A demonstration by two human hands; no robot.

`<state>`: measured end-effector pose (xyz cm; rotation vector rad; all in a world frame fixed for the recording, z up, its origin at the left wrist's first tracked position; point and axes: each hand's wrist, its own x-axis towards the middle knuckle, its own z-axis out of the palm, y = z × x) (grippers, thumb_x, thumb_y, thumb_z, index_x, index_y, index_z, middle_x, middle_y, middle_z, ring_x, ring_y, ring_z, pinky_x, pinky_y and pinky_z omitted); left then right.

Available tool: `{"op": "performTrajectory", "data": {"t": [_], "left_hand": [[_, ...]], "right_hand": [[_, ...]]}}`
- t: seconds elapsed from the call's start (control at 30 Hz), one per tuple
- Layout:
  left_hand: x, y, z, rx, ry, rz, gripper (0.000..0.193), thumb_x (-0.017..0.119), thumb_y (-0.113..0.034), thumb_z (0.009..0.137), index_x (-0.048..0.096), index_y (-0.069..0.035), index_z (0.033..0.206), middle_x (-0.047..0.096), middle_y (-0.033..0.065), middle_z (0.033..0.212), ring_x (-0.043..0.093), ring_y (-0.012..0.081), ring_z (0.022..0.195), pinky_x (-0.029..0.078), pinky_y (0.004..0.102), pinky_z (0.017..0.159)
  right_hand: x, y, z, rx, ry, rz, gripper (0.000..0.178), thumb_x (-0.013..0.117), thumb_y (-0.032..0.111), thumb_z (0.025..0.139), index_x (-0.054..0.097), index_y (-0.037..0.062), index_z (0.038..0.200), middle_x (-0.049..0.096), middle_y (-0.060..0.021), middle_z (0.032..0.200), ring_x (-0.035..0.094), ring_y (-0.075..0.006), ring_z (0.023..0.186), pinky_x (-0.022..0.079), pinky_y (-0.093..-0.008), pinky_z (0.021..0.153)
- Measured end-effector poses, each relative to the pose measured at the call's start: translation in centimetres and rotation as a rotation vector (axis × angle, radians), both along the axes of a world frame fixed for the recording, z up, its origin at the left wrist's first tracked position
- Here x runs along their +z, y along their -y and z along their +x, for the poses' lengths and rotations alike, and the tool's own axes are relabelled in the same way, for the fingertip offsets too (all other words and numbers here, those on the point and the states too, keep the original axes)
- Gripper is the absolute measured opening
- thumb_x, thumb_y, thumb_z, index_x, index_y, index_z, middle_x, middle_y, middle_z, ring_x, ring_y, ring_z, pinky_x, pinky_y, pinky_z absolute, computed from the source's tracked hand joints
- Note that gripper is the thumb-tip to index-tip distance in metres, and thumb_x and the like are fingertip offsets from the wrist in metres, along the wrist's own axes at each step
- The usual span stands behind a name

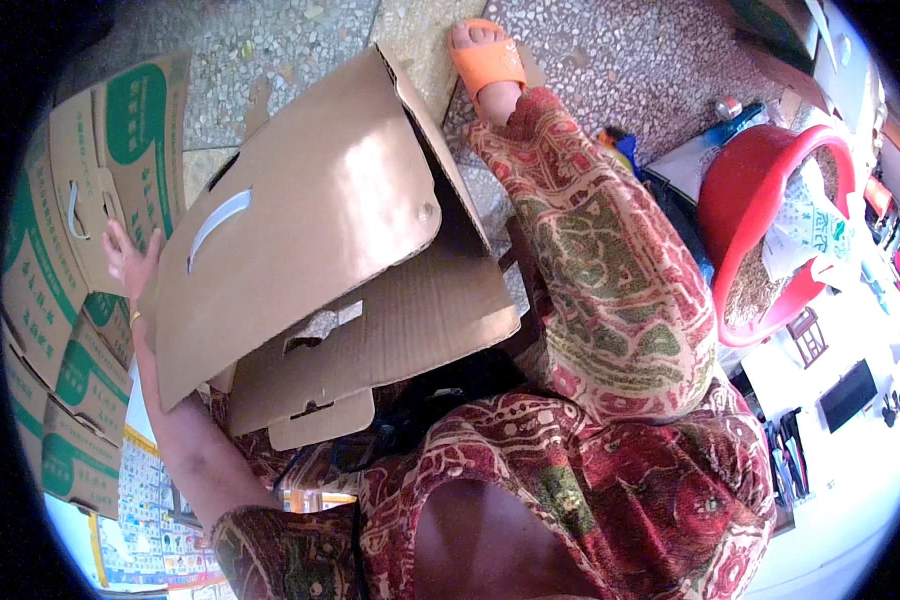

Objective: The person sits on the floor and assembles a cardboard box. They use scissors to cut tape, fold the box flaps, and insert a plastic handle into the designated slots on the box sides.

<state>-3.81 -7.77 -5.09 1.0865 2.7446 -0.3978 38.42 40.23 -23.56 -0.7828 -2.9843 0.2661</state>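
Observation:
A brown cardboard box [310, 210] with its flaps partly raised stands tilted in front of me. A white plastic handle [220, 222] is fixed to its large outer panel. A lower flap [390, 330] with a cut-out slot and a tab [322, 424] hangs toward my lap. My left arm reaches round the box's left side. My left hand [133, 262] shows spread fingers between this box and the stacked cartons; whether the palm presses on either is hidden. My right hand does not show.
Green-and-brown cartons [90, 250] are stacked at the left. A red basin [735, 220] holding grain and a plastic bag [805, 225] stands at the right. My foot in an orange slipper [490, 65] rests on the speckled floor [280, 60].

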Motion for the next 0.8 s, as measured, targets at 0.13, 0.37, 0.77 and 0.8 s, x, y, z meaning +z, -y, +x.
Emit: {"op": "performTrajectory", "data": {"t": [0.13, 0.37, 0.77, 0.8], "left_hand": [[-0.1, 0.3, -0.1, 0.024, -0.013, -0.022, 0.101, 0.065, -0.060, 0.078, 0.015, -0.014, 0.152, 0.015, 0.0279, 0.152, 0.024, 0.0419, 0.138, 0.015, 0.0504, 0.112], [0.0, -0.4, -0.8, 0.044, -0.024, -0.002, 0.104, 0.064, -0.067, 0.074, 0.020, -0.013, 0.151, 0.020, 0.0289, 0.150, 0.026, 0.0464, 0.136, 0.021, 0.0526, 0.110], [0.1, -0.2, -1.2, -0.034, -0.096, -0.023, 0.101, 0.062, -0.070, 0.075, 0.025, -0.008, 0.147, 0.029, 0.0319, 0.144, 0.036, 0.0470, 0.130, 0.033, 0.0515, 0.104], [0.1, 0.3, -1.7, -0.077, -0.109, -0.007, 0.101, 0.062, -0.069, 0.076, 0.026, -0.008, 0.147, 0.031, 0.0312, 0.143, 0.038, 0.0466, 0.128, 0.036, 0.0513, 0.102]], "right_hand": [[0.7, 0.1, -0.9, 0.002, 0.028, 0.073, 0.028, 0.049, 0.015, 0.085, 0.053, 0.0038, 0.110, 0.061, -0.0180, 0.103, 0.061, -0.0347, 0.092, 0.051, -0.0438, 0.075], [-0.4, 1.2, -1.6, -0.021, 0.187, 0.131, 0.036, 0.050, 0.017, 0.084, 0.052, 0.0054, 0.117, 0.060, -0.0141, 0.114, 0.060, -0.0296, 0.101, 0.052, -0.0406, 0.078], [2.8, 1.5, -2.4, -0.040, 0.211, 0.080, 0.029, 0.048, 0.017, 0.088, 0.053, 0.0048, 0.113, 0.056, -0.0165, 0.116, 0.056, -0.0326, 0.106, 0.049, -0.0445, 0.081], [3.5, 1.5, -2.7, 0.050, 0.224, 0.198, 0.027, 0.051, 0.017, 0.085, 0.055, 0.0036, 0.109, 0.061, -0.0153, 0.106, 0.062, -0.0301, 0.095, 0.051, -0.0439, 0.075]]}}
